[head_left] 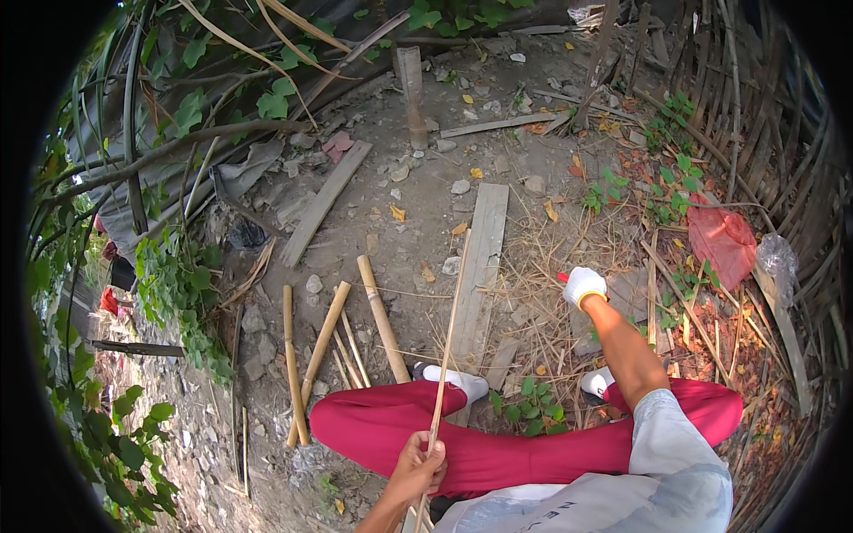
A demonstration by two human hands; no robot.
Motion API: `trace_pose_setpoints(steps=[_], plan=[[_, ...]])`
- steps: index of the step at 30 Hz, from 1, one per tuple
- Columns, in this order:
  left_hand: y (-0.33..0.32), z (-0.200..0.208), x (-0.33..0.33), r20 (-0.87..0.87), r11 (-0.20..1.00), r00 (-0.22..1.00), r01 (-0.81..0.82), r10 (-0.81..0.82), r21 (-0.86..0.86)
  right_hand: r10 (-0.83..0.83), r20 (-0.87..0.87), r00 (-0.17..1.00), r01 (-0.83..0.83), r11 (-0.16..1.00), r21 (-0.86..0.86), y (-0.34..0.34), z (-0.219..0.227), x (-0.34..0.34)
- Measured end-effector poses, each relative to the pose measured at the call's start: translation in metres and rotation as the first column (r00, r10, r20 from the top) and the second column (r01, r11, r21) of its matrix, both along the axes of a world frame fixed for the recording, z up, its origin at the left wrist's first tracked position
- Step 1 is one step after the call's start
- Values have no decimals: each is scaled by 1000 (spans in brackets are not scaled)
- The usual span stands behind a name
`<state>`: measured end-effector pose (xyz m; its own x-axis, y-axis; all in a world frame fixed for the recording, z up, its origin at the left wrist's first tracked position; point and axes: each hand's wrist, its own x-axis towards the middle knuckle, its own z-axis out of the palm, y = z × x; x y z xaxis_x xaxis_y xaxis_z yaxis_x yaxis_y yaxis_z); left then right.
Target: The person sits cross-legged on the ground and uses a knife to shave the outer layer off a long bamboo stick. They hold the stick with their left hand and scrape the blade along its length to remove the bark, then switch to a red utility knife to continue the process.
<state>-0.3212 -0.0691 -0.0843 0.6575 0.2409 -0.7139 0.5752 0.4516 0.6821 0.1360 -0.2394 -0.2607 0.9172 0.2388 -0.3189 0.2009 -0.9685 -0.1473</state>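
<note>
My left hand (419,465), bare, is closed around a long thin bamboo strip (450,342) in front of my lap. The strip slants up and slightly right, crossing the knee of my red trousers and running along the left side of a flat wooden board (487,240). My right hand (585,286) wears a white glove and reaches forward, clear of the strip. Its fingers are closed on something with a red end (562,278) poking out on the left; the rest of that object is hidden in the glove.
Several cut bamboo poles (383,315) lean or lie left of my knees. Another wooden plank (327,202) rests farther left, and a short post (411,98) stands ahead. Shavings (555,244) litter the ground by the board. A red plastic bag (720,240) lies beside the woven fence (791,169).
</note>
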Motion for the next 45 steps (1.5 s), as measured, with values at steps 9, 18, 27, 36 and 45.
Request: trace_pose_setpoints(steps=[9, 18, 27, 36, 45], plan=[[12, -36, 55, 156, 995, 987, 38, -24, -91, 468, 91, 879, -462, 790, 402, 29, 107, -153], [15, -60, 66, 300, 993, 947, -115, 118, -29, 489, 111, 865, -463, 694, 552, 48, 126, -190], [28, -53, 77, 229, 995, 973, -13, 35, -96, 450, 101, 887, -436, 745, 504, 42, 131, -188], [30, -66, 86, 66, 998, 997, 48, -44, -48, 455, 167, 875, -480, 768, 423, 45, 130, -190], [21, -63, 94, 0, 998, 1000, 7, -7, -60, 551, 37, 833, -539, 797, 272, 55, 138, -201]])
